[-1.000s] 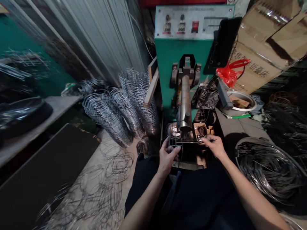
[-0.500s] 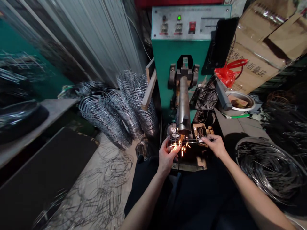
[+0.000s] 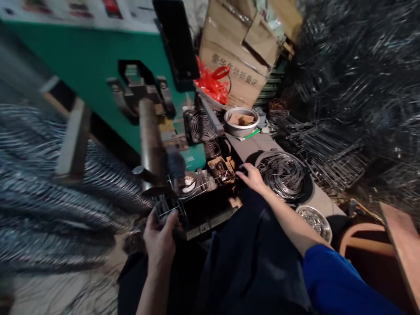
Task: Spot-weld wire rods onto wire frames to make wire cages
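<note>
Nearest the body, between dark-trousered knees, the person's left hand [image 3: 160,236] pinches a small wire frame [image 3: 168,211] between thumb and fingers, holding it just below the free end of a thick steel cylinder [image 3: 150,140]; whether frame and cylinder touch cannot be told. The right hand [image 3: 253,177], beyond a blue sleeve [image 3: 341,275], is out to the side with thumb and fingers parted and nothing visible in its grasp; it lies near a small parts box [image 3: 215,162] and just beside a coiled mass of loose wire [image 3: 284,175]. As for progress, the held frame already shows several crossing wires, so it looks at least partly assembled; whether all its joints are made is too blurred to judge. Plenty of loose wire remains at the right, while nested stacks of wire baskets [image 3: 65,214] at the left look already formed. A bowl [image 3: 328,228] of small metal pieces sits near the forearm. Farther off stand the green machine [image 3: 82,57] bearing the cylinder, a metal basin [image 3: 243,130], a red plastic bag [image 3: 215,85] and a cardboard carton [image 3: 229,52].
</note>
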`<action>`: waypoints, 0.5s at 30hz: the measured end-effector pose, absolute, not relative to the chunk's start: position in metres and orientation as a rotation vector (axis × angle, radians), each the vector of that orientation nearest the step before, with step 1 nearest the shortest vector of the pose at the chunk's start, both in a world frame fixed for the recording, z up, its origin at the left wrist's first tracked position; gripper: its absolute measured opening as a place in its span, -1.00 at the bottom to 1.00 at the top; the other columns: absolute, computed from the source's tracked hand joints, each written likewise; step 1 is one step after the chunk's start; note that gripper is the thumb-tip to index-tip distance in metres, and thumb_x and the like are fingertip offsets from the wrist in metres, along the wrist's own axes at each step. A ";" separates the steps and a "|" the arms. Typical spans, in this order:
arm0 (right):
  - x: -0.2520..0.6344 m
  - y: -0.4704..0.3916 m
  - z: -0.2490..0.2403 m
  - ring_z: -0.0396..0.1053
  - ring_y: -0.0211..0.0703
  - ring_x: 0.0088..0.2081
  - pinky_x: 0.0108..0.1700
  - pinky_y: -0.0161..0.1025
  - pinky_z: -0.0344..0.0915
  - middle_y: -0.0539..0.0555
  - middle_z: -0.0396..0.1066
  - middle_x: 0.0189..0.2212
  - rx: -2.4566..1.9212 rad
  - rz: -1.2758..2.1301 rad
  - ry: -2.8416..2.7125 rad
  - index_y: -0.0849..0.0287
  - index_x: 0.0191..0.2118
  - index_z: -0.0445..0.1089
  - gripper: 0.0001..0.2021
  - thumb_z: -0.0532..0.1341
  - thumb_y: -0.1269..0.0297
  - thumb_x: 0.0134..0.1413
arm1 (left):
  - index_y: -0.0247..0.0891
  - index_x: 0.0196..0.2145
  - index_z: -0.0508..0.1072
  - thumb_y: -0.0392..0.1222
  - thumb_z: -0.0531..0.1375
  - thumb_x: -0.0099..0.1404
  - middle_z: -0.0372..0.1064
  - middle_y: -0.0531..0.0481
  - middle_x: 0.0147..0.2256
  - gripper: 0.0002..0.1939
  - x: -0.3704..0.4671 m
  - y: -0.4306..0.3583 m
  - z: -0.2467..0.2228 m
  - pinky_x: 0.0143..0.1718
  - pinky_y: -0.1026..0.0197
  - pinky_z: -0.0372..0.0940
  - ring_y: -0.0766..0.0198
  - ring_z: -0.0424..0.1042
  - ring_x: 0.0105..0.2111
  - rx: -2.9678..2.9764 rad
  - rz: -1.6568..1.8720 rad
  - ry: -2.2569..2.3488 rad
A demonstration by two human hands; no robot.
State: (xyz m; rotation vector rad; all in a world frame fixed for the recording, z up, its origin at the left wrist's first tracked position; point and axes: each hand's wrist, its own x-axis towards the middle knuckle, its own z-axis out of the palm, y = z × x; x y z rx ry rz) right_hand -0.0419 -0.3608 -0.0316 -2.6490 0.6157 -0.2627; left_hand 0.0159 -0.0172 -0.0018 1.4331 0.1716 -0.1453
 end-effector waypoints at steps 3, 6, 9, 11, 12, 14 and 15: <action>-0.094 -0.419 -0.062 0.39 0.04 -0.02 -0.01 -0.17 0.27 0.31 0.39 -0.03 -2.710 -0.011 1.034 0.28 0.04 0.32 -0.71 0.20 0.25 0.28 | -0.18 0.08 0.43 -0.03 0.46 -0.05 0.33 0.18 -0.47 -0.28 0.014 -0.017 -0.007 -0.59 0.41 0.27 0.48 0.27 -0.61 1.464 -0.138 0.173; -0.135 -0.448 -0.095 0.42 0.13 -0.03 -0.02 -0.12 0.28 0.39 0.40 -0.05 -2.683 0.182 1.210 0.35 0.01 0.35 -0.70 0.26 0.36 0.18 | -0.17 0.06 0.42 0.01 0.44 -0.02 0.35 0.16 -0.44 -0.32 0.011 -0.015 -0.007 -0.53 0.39 0.30 0.46 0.30 -0.57 1.528 -0.140 0.164; -0.155 -0.455 -0.120 0.39 0.05 0.04 0.04 -0.16 0.24 0.34 0.37 0.04 -2.679 0.281 1.247 0.28 0.04 0.34 -0.75 0.17 0.37 0.27 | -0.20 0.05 0.40 0.09 0.39 0.01 0.40 0.11 -0.43 -0.33 0.012 -0.011 0.000 -0.48 0.33 0.34 0.37 0.36 -0.52 1.692 -0.183 0.073; -0.158 -0.456 -0.130 0.36 0.04 0.07 0.07 -0.16 0.23 0.34 0.33 0.08 -2.668 0.305 1.281 0.26 0.08 0.30 -0.72 0.13 0.32 0.31 | -0.21 0.05 0.40 0.14 0.37 0.00 0.47 0.02 -0.35 -0.31 0.017 0.000 0.008 -0.38 0.24 0.39 0.23 0.45 -0.40 1.845 -0.217 -0.079; -0.158 -0.457 -0.133 0.35 0.04 0.09 0.07 -0.16 0.23 0.35 0.32 0.10 -2.658 0.313 1.304 0.27 0.10 0.29 -0.70 0.13 0.29 0.32 | -0.20 0.04 0.41 0.16 0.37 -0.04 0.49 -0.02 -0.30 -0.28 0.021 0.009 0.011 -0.32 0.19 0.41 0.16 0.48 -0.33 1.930 -0.229 -0.164; -0.158 -0.459 -0.136 0.33 0.04 0.12 0.07 -0.17 0.23 0.34 0.31 0.11 -2.630 0.331 1.346 0.27 0.11 0.28 -0.66 0.15 0.23 0.31 | -0.16 0.05 0.42 0.19 0.37 -0.10 0.52 -0.05 -0.25 -0.24 0.031 0.034 0.015 -0.25 0.08 0.40 0.02 0.50 -0.24 2.116 -0.216 -0.274; -0.158 -0.461 -0.136 0.33 0.03 0.12 0.07 -0.18 0.23 0.34 0.32 0.10 -2.617 0.338 1.364 0.27 0.11 0.29 -0.66 0.15 0.22 0.31 | -0.13 0.05 0.42 0.22 0.35 -0.10 0.51 -0.06 -0.26 -0.23 0.037 0.049 0.015 -0.24 0.03 0.39 -0.03 0.50 -0.24 2.214 -0.160 -0.262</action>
